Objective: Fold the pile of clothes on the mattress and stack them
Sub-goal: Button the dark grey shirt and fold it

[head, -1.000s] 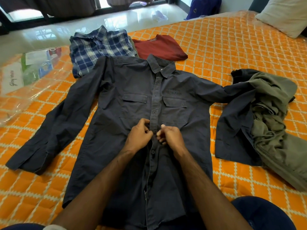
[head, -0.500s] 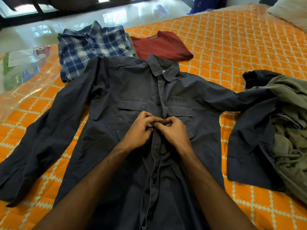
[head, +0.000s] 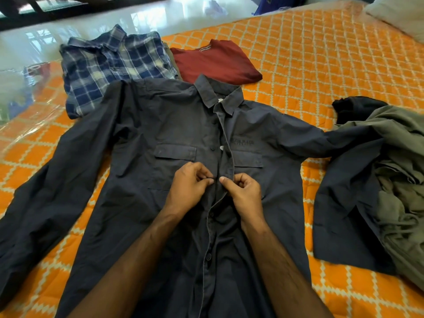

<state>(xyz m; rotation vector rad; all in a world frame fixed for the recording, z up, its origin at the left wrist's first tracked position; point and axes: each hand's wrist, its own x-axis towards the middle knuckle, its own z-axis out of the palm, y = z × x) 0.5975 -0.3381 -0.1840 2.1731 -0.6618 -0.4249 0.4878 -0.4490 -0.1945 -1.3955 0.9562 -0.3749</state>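
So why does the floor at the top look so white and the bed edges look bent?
Head view: window light glares off the glossy floor, washing it white; the wide-angle lens bows the orange mattress at the frame edges; the dark shirt and hands stay evenly lit and fairly sharp, with soft shadows.

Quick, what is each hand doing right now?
Left hand: grip pinching the dark grey button-up shirt placket.
Right hand: grip pinching the same shirt's placket.

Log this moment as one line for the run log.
phase: buttoning | left hand, right hand: pinching dark shirt placket | folded: plaid shirt, red shirt
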